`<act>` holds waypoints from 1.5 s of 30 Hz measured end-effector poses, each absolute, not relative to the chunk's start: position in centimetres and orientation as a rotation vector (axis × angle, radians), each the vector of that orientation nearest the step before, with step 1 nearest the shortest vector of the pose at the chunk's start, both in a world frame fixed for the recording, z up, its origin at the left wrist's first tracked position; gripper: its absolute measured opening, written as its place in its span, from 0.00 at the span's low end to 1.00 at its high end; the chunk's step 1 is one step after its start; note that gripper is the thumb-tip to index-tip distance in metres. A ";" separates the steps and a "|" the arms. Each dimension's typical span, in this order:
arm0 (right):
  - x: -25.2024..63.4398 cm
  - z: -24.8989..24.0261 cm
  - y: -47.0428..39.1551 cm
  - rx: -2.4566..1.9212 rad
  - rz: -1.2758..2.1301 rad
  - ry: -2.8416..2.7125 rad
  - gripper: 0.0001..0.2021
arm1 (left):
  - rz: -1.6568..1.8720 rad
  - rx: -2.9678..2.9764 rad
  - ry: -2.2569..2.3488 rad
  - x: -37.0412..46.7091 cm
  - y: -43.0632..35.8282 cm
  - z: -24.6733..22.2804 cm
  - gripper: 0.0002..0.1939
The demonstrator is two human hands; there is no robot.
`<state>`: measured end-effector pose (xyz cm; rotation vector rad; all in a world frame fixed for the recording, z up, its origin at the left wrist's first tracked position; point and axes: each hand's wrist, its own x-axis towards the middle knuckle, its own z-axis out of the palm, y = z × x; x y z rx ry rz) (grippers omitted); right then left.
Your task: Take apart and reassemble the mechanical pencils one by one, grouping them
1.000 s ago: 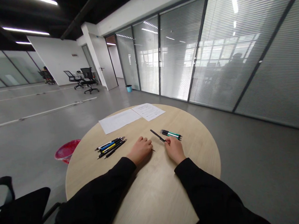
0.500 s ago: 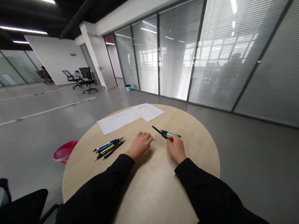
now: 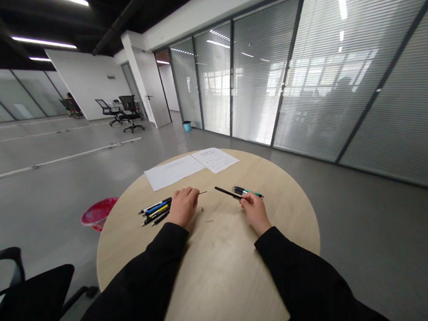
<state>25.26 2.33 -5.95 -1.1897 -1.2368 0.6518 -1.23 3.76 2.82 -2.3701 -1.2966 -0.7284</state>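
Two bare hands (image 3: 183, 205) (image 3: 255, 212) work above a round table (image 3: 222, 272), the right pinching a black pen (image 3: 226, 193).
The pen slants from the right fingertips into the gap between the hands, near the thin dark rod (image 3: 202, 192) pinched by the curled left fingers. Assorted pens (image 3: 156, 211) crowd the left hand's outer side, partly hidden by it; green-and-black pens (image 3: 240, 189) lie just beyond the right fingers, and I can't tell whether they touch. Two paper sheets (image 3: 174, 172) (image 3: 216, 160) lie past both hands, at the far edge. Pale wood stretches between the forearms; the rim curves well right of the right hand. Left of the left arm, off the table, stand a red basket (image 3: 99, 211) and a black chair (image 3: 33, 300).
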 end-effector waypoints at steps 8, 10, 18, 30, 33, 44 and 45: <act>25.3 -6.1 2.2 -1.190 0.642 -1.271 0.06 | -0.837 -2.454 -1.330 -1.1 4.1 2.0 0.10; 25.2 -5.9 2.1 -1.190 0.635 -1.274 0.06 | -0.859 -2.464 -1.350 -1.3 4.2 1.8 0.10; 25.0 -5.1 1.7 -1.188 0.644 -1.289 0.06 | -0.879 -2.494 -1.330 -1.5 4.4 1.7 0.10; 24.5 -4.4 0.8 -1.233 0.587 -1.495 0.10 | -0.913 -2.767 -1.218 -1.5 4.5 1.5 0.09; 24.3 -4.2 0.4 -1.242 0.547 -1.668 0.13 | -0.915 -2.803 -1.216 -1.1 4.3 1.3 0.09; 24.0 -3.6 0.0 -1.246 0.570 -1.729 0.11 | -0.972 -2.540 -1.228 -0.2 2.3 2.3 0.22; 24.0 -3.6 0.1 -1.248 0.575 -1.720 0.11 | -1.038 -2.511 -1.266 -0.4 2.5 2.1 0.21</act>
